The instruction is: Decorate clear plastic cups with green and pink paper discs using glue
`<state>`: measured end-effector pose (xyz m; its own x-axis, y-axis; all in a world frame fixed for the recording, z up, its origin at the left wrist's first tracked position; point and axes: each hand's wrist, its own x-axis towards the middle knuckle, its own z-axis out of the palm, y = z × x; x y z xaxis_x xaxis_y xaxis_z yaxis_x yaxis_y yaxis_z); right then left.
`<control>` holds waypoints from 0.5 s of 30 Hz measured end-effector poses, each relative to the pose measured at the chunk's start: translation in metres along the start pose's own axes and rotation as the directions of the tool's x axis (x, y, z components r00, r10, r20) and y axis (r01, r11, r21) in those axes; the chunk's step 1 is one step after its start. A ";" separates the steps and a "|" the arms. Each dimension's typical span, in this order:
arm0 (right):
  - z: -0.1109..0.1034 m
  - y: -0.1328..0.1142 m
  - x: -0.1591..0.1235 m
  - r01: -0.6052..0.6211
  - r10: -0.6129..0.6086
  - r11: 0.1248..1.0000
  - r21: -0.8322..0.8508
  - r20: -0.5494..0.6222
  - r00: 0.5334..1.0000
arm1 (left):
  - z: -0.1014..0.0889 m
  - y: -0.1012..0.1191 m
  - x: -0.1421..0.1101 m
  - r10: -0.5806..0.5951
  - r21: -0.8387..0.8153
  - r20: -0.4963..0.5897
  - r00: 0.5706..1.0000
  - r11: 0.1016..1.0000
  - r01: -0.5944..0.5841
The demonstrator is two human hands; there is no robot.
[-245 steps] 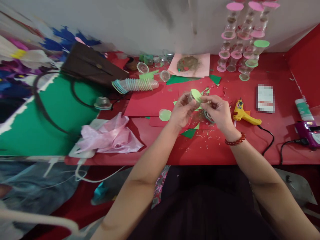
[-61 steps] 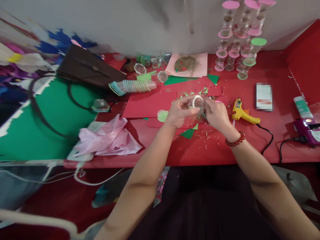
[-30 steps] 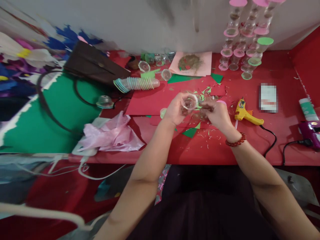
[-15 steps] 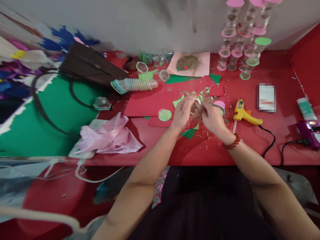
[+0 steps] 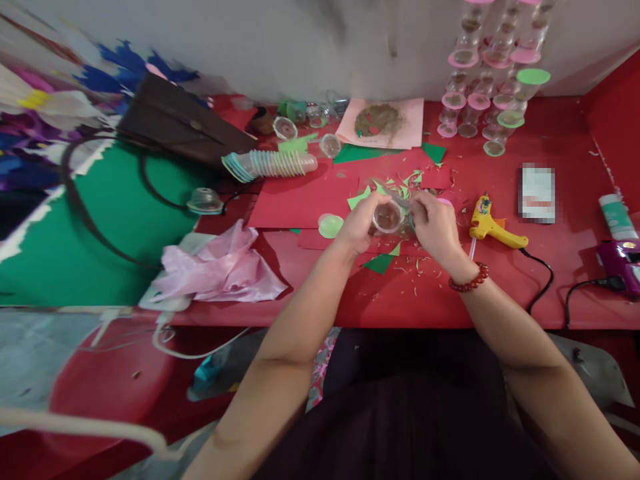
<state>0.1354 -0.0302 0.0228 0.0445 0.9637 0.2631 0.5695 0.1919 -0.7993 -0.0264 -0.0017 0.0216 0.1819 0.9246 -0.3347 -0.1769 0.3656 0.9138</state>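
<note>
My left hand is closed around a small clear plastic cup, its round mouth tilted up towards me. Close beside the cup's right side, my right hand has its fingers pinched together; what they hold is blurred and hard to make out. Beneath both hands lie red paper sheets strewn with green paper scraps. Left of my left hand is a light green disc. A pink disc shows partly behind my right hand.
A yellow glue gun lies to the right, its cord running off the front edge. Nested cups and a pink plastic bag are on the left. Towers of joined cups stand at the back right. Sand lies on pink paper.
My hands have moved slightly apart. The cup has turned so its open mouth now faces me, and my right hand has shifted a little to the right.
</note>
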 end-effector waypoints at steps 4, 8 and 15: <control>-0.001 0.007 0.005 -0.058 0.084 0.972 0.229 -0.105 0.991 | 0.000 0.005 -0.003 -0.020 -0.029 0.086 0.996 0.999 0.023; 0.005 0.004 0.004 -0.055 0.059 0.944 0.325 -0.003 0.998 | -0.001 0.004 0.000 0.073 -0.064 -0.002 0.997 0.995 -0.073; 0.010 -0.009 -0.007 -0.074 0.071 0.997 0.032 0.098 0.993 | 0.006 -0.006 -0.010 0.330 0.123 0.024 0.944 0.936 -0.330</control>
<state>0.1218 -0.0369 0.0232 0.0042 0.9884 0.1515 0.5376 0.1256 -0.8338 -0.0212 -0.0135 0.0212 0.1365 0.9906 -0.0090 -0.1070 0.0238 0.9940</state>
